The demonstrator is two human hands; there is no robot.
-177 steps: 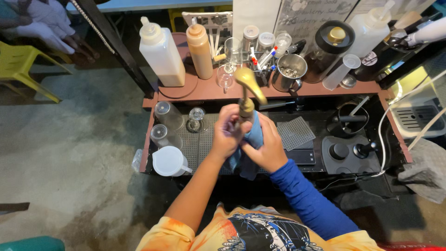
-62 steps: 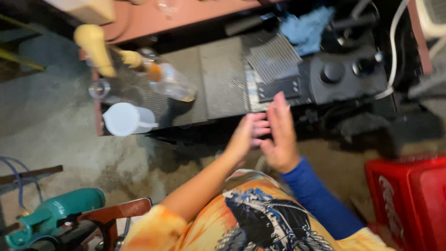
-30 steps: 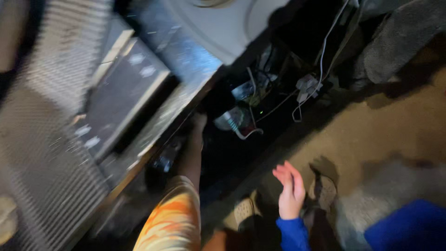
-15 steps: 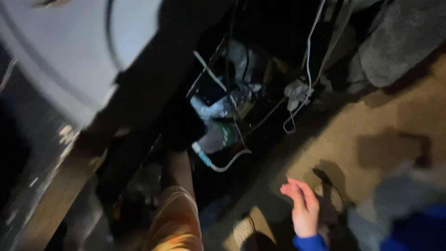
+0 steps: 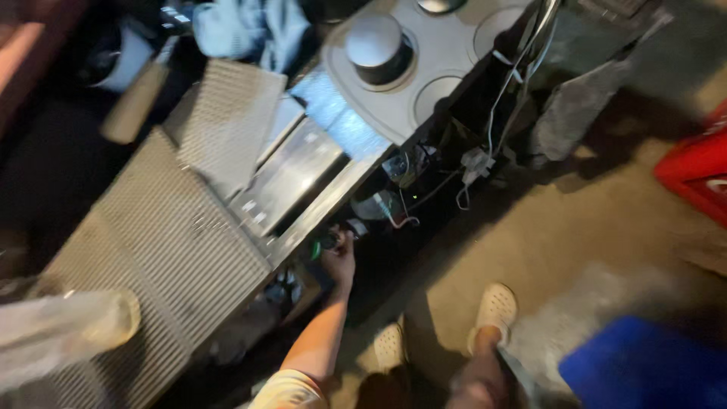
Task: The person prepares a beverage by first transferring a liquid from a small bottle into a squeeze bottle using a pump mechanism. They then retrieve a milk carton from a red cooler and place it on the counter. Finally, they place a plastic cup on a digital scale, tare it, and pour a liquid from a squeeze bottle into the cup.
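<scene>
Dim work counter over a bare concrete floor

A metal counter (image 5: 303,227) runs diagonally across the view, covered by ribbed grey drain mats (image 5: 163,250), with a grey appliance (image 5: 424,68) bearing a round silver knob at its far end. A crumpled blue cloth (image 5: 250,30) lies beyond the mats. Under the counter it is dark, and loose white cables (image 5: 485,144) hang there beside a grey rag (image 5: 575,113). The concrete floor (image 5: 606,220) is stained and lit brighter to the right, where a red crate (image 5: 700,170) stands at the edge.
</scene>
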